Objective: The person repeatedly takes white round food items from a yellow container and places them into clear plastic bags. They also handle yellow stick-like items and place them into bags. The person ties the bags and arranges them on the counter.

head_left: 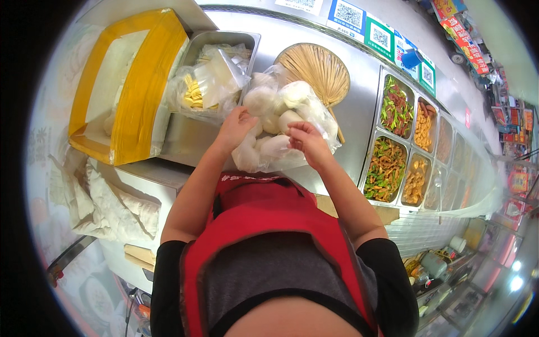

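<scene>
A clear plastic bag [326, 116] lies spread on the metal counter before me, holding several smooth white buns or dough balls [276, 146]. My left hand [239, 127] is at the bag's left side, thumb and fingers close together. Over its right part is my right hand [308, 142], its fingers curled inward beside a white piece. Whether either hand pinches the thin film cannot be made out. A round woven hand fan [316, 67] rests just behind the bag, its handle partly behind the plastic.
Left of the bag, a metal pan [254, 42] holds bagged yellow noodles [193, 92]. Farther left stands a foam box [141, 92] bound in yellow tape. Metal trays of cooked food [385, 168] line the right, some under clear film. Printed code signs [381, 36] edge the counter's far side.
</scene>
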{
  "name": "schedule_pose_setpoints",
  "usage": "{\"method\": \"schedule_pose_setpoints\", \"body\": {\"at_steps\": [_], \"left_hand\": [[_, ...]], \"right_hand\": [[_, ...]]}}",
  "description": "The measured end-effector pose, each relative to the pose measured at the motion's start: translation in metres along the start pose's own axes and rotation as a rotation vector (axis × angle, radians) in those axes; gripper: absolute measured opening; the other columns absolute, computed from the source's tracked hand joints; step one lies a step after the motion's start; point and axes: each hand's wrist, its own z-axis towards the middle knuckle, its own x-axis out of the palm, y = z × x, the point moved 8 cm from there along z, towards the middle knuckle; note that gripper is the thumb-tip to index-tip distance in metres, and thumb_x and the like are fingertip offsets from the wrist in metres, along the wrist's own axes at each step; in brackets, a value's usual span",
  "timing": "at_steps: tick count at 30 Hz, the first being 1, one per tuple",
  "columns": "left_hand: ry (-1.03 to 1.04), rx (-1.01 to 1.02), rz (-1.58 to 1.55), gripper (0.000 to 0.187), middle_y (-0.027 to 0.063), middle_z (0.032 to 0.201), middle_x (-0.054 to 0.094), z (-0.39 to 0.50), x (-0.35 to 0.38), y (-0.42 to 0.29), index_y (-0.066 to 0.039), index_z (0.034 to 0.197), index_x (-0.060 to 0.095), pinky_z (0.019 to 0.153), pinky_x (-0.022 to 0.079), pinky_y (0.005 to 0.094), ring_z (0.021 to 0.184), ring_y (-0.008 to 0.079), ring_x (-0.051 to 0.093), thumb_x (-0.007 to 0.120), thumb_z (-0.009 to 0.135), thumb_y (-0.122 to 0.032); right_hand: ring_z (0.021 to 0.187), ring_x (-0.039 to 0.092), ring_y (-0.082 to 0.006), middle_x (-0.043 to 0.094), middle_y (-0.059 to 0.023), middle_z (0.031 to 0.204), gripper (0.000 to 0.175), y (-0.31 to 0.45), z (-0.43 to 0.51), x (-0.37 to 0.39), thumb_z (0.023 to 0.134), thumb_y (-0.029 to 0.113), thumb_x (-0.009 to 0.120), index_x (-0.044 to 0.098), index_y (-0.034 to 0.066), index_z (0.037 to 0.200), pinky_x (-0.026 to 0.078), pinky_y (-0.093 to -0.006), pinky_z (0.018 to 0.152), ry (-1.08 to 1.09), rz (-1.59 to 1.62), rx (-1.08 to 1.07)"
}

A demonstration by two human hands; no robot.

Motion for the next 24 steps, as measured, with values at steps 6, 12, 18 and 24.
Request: {"method": "schedule_pose_setpoints", "body": {"at_steps": [6, 12, 18, 24], "left_hand": [[0.084, -0.171, -0.399, 0.03, 0.0008, 0.087, 0.057, 0.01, 0.015, 0.009, -0.005, 0.102, 0.059, 0.072, 0.044, 0.0236, 0.083, 0.0091, 0.051, 0.069, 0.087, -0.028], [-0.018, -0.322, -0.749, 0.022, -0.0025, 0.08, 0.053, 0.034, 0.033, 0.022, -0.007, 0.091, 0.06, 0.068, 0.04, 0.0219, 0.074, 0.0081, 0.047, 0.068, 0.087, -0.027], [-0.231, -0.406, -0.801, 0.032, 0.0006, 0.087, 0.058, 0.061, 0.051, 0.031, -0.005, 0.1, 0.055, 0.059, 0.039, 0.0259, 0.071, 0.0098, 0.05, 0.069, 0.071, -0.005], [-0.114, -0.358, -0.937, 0.06, 0.0034, 0.107, 0.055, 0.072, 0.056, 0.018, -0.01, 0.123, 0.047, 0.07, 0.045, 0.0267, 0.089, 0.0145, 0.055, 0.058, 0.065, 0.004]], "right_hand": [[0.094, 0.06, -0.0176, 0.061, -0.0104, 0.106, 0.035, 0.084, 0.079, 0.011, 0.088, 0.012, 0.062, 0.054, -0.0007, 0.119, 0.05, -0.0297, 0.085, -0.07, -0.358, -0.375], [0.116, 0.055, -0.0305, 0.056, -0.0191, 0.127, 0.057, 0.095, 0.207, 0.031, 0.078, 0.012, 0.061, 0.048, 0.0002, 0.132, 0.044, -0.036, 0.097, -0.086, -1.132, -0.376], [0.112, 0.059, -0.0323, 0.063, -0.0174, 0.12, 0.063, 0.052, 0.262, 0.058, 0.071, 0.002, 0.052, 0.054, 0.0143, 0.132, 0.047, -0.0368, 0.094, 0.269, -1.453, -0.111], [0.098, 0.063, -0.0265, 0.067, -0.0141, 0.108, 0.044, 0.064, 0.244, 0.045, 0.072, 0.002, 0.054, 0.067, 0.0082, 0.114, 0.05, -0.0357, 0.082, 0.294, -1.296, 0.113]]}}
